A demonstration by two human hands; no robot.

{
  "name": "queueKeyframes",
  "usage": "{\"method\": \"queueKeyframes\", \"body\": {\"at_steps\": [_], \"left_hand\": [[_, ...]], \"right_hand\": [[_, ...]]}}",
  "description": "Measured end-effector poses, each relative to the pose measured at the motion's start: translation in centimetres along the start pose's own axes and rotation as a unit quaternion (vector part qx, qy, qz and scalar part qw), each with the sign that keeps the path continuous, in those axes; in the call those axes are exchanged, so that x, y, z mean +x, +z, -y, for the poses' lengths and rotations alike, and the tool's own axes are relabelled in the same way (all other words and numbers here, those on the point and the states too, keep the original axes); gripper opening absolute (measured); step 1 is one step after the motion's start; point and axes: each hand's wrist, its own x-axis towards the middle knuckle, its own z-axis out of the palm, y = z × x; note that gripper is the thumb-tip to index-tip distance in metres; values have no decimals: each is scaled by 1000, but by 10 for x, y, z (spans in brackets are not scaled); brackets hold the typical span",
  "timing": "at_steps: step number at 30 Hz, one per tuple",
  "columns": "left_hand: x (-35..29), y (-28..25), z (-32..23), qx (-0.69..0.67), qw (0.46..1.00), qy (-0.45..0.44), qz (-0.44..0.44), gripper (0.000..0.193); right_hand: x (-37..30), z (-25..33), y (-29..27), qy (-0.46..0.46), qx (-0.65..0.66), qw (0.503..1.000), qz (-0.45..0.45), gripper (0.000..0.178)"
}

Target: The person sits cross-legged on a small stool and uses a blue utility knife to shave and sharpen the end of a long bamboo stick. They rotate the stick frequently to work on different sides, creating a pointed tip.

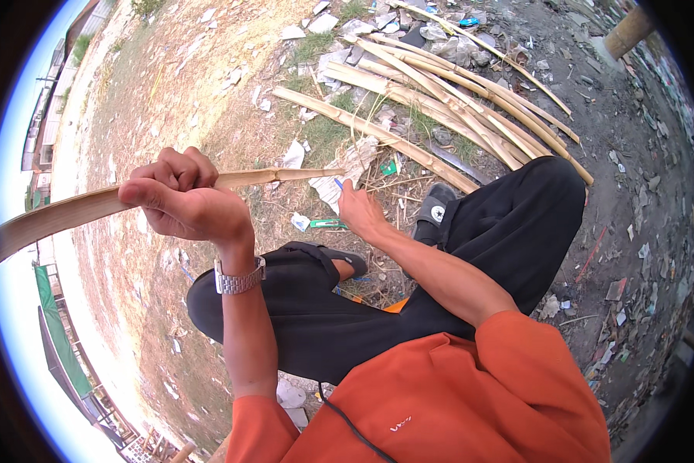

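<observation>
My left hand [189, 193], with a metal watch on its wrist, is closed around a long split bamboo strip [61, 216]. The strip runs from the far left edge across to the middle, where its narrow end has a node near the tip. Close to that tip is my right hand [360, 212], its fingers pinched on a slim blue pen-like thing [338, 184]. Most of this thing is hidden by the fingers; I cannot tell whether it touches the bamboo. Crumpled pale paper [354, 163] lies on the ground behind the tip.
Several split bamboo strips [432, 96] lie in a pile ahead to the right, with a grey blade-like piece [456, 163] beside them. A green-and-white flat item [327, 224] rests near my feet. Litter covers the grass and dark soil; a wooden post [631, 32] stands far right.
</observation>
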Motion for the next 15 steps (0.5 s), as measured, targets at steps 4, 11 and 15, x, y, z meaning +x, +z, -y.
{"method": "queueKeyframes", "body": {"at_steps": [4,11,15], "left_hand": [[6,-8,2,-15,1000,-4,13,52],[4,-11,3,-38,999,0,31,52],[5,-12,1,1,1000,-11,26,55]], "right_hand": [[-7,28,-11,-22,48,998,23,26],[13,16,4,-33,-15,999,6,29],[27,10,11,-9,-64,998,-3,25]]}}
